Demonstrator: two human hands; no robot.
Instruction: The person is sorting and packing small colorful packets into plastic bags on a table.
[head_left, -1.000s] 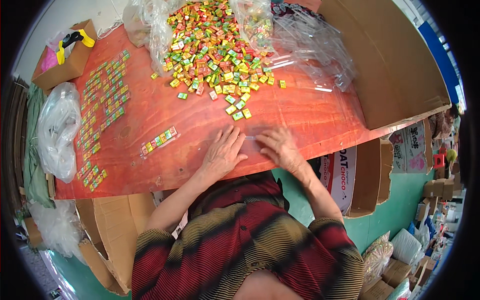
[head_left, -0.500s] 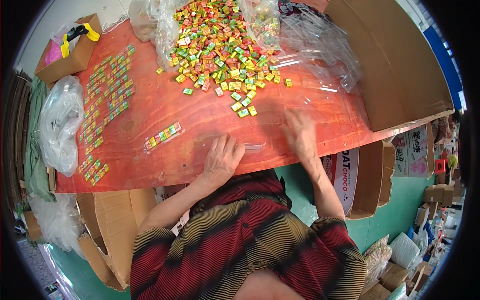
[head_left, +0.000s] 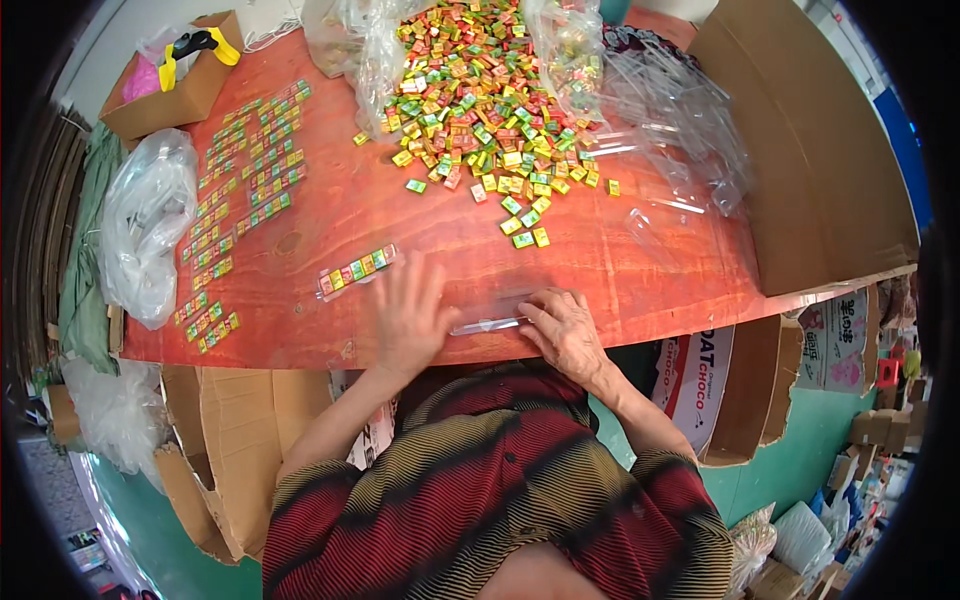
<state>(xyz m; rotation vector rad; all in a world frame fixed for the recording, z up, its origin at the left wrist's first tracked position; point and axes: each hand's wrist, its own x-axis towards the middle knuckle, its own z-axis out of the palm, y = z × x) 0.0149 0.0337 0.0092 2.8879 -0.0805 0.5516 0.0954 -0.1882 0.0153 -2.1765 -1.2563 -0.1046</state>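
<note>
A clear, narrow plastic sleeve (head_left: 485,324) lies near the table's front edge. The fingers of my right hand (head_left: 566,334) are closed on its right end. My left hand (head_left: 408,315), blurred by motion, is open with its fingers spread, just left of the sleeve and holding nothing. Behind that hand lies a clear strip packed with a row of small coloured boxes (head_left: 357,270). Farther back a heap of small red, yellow and green boxes (head_left: 480,110) spreads over the table, a few of them loose at its near edge.
Rows of small boxes (head_left: 270,165) lie on the red table (head_left: 330,200) at left, near a plastic bag (head_left: 150,225) and an open carton (head_left: 165,105) with a yellow-and-black tool. Clear sleeves (head_left: 680,130) are piled at right beside a tall cardboard box (head_left: 810,150).
My right hand has come down and in to the sleeve's right end. My left hand has let go of the sleeve, lifting leftward with fingers spreading. The view has shifted slightly.
</note>
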